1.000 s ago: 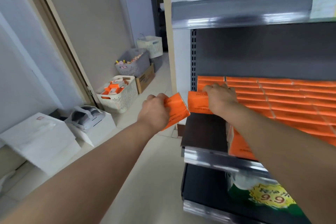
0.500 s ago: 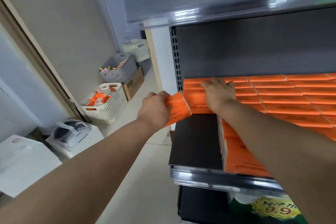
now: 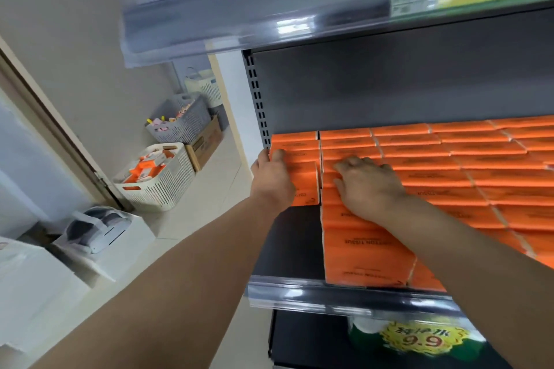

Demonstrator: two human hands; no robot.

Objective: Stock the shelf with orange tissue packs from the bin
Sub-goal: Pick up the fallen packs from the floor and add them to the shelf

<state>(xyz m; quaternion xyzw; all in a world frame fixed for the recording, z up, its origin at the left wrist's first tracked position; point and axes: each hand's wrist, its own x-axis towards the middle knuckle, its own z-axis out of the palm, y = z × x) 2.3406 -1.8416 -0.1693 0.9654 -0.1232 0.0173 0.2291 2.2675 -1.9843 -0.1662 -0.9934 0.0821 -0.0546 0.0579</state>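
Observation:
Rows of orange tissue packs [image 3: 449, 156] fill the dark shelf [image 3: 287, 243] from its back wall toward the front. My left hand [image 3: 271, 178] grips an orange tissue pack [image 3: 307, 189] standing at the front of the leftmost column, thumb on its top edge. My right hand [image 3: 368, 186] lies flat on the packs of the neighbouring column, fingers spread. On the floor to the left stands the white slatted bin [image 3: 168, 186] with more orange packs inside.
A bare strip of shelf lies in front of the left column, ending at the clear price rail [image 3: 299, 290]. A grey basket [image 3: 183, 126], a cardboard box [image 3: 207, 141] and a white basket [image 3: 207, 87] line the wall. White boxes [image 3: 99, 237] sit on the floor.
My left hand carried its pack from beside the shelf end into the leftmost column. My right hand slid right onto the second column. The camera moved closer.

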